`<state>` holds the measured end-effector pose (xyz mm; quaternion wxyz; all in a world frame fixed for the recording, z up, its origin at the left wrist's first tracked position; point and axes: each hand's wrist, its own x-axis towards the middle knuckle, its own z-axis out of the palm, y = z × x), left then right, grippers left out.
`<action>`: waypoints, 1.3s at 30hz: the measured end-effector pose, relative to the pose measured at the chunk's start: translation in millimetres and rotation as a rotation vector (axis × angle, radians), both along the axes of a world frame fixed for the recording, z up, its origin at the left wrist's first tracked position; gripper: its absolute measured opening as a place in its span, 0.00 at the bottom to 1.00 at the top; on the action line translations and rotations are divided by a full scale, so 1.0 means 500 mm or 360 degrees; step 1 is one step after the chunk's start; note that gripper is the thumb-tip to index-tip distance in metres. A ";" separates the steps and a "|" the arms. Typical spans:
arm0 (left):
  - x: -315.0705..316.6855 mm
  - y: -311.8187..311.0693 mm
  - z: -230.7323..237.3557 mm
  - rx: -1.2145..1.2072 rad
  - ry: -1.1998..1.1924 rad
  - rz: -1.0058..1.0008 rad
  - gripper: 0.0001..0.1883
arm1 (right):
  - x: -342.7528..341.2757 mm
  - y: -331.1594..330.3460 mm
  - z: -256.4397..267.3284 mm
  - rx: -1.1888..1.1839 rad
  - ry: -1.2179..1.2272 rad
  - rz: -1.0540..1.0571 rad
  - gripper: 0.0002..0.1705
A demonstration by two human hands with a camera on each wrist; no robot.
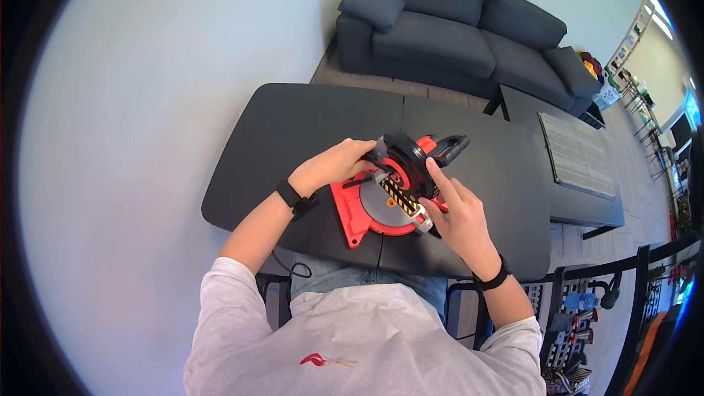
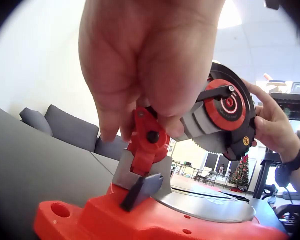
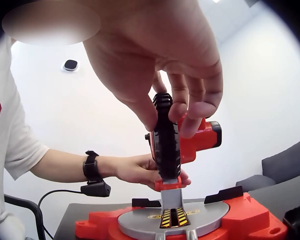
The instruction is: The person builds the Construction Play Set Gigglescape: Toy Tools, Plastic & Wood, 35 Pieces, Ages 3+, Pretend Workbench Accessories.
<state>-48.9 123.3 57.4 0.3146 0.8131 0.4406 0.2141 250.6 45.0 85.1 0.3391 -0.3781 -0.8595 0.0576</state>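
Note:
A small toy-like miter saw [image 1: 398,174] stands on the black table, with a red base [image 1: 350,216] and a grey round turntable [image 1: 372,209]. Its saw head is raised and leans over the yellow-and-black striped slot [image 3: 174,218]. At the rear, my left hand [image 1: 339,163] grips the saw's arm by the red pivot [image 2: 151,134], thumb and fingers on either side. Thumb and fingers of my right hand [image 1: 466,221] pinch the black blade guard [image 3: 167,152] near its outer rim. The toothed blade [image 2: 210,142] shows below the guard. Beyond the guard sits the red motor housing [image 3: 196,142].
The black table [image 1: 315,114] has rounded corners and a seam across it. A lower table with a grey slatted panel [image 1: 579,154] stands to the right, and a grey sofa [image 1: 440,44] lies behind. A rack with tools [image 1: 576,323] stands at lower right.

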 end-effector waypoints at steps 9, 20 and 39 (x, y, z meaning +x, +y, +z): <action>-0.010 -0.065 0.014 0.0274 -0.0007 0.0172 0.35 | 0.010 -0.022 0.031 -0.0020 0.0039 -0.0021 0.44; -0.041 -0.238 0.077 0.0373 0.0023 0.0352 0.23 | 0.009 -0.087 0.177 0.0164 0.0513 0.0076 0.15; 0.023 -0.283 0.044 -0.0013 0.0167 0.0055 0.20 | 0.072 -0.108 0.250 0.0385 0.1403 0.1016 0.15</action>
